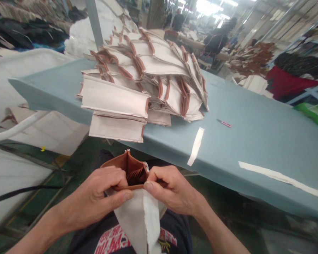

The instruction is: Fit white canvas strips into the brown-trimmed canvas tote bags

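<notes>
Over my lap I hold a sewn fabric bag piece [132, 211], white cloth outside and brown lining inside, its mouth spread toward me. My left hand [106, 187] pinches the rim at the left, thumb outside and fingers curled into the opening. On the other side my right hand [169, 187] grips the rim near a corner seam, its thumb pressing on the edge. Part of the inside lies in shadow. Just beyond my hands, a large pile of similar white and brown pieces [113, 93] rests on the table.
The blue-covered table [243, 141] runs across in front of me. On it lie small pink-handled snips [224, 123] and two white strips [196, 146]. A white-lined cart [29, 134] stands at the left. Farther back, a person [216, 40] is among more heaps of material.
</notes>
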A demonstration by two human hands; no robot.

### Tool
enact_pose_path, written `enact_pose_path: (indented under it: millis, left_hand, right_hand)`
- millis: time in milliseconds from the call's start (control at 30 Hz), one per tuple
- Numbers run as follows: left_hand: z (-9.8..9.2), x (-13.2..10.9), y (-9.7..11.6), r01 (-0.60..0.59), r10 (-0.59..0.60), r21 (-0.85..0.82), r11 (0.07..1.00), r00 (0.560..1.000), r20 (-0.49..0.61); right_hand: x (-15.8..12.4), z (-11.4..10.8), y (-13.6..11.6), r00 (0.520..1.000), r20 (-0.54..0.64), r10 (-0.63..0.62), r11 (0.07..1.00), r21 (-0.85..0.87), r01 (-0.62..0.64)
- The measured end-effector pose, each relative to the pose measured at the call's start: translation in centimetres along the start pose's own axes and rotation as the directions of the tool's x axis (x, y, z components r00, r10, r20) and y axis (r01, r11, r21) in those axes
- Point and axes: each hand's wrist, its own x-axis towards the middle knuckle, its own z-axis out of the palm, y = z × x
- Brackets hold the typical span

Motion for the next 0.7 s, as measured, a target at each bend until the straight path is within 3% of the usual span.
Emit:
enact_pose_path:
  millis: [333, 500, 700]
  left_hand:
    - [-0.2, -0.7, -1.1, 0.084, -0.084, 0.009, 0.996, 0.996, 0.011]
    - [0.1, -0.5, -1.0, 0.115, -0.114, -0.049, 0.992, 0.993, 0.014]
    - [0.6, -0.2, -1.1, 0.237, -0.227, -0.130, 0.963, 0.970, 0.086]
  right_hand:
    - [0.8, 0.0, -0.7, 0.998, 0.036, 0.042, 0.992, -0.118, -0.038]
    - [0.6, 0.0, -0.3, 0.999, 0.038, 0.017, 0.993, -0.120, -0.013]
    - [-0.1, -0.8, 0.8, 0.987, 0.129, 0.095, 0.995, -0.041, -0.090]
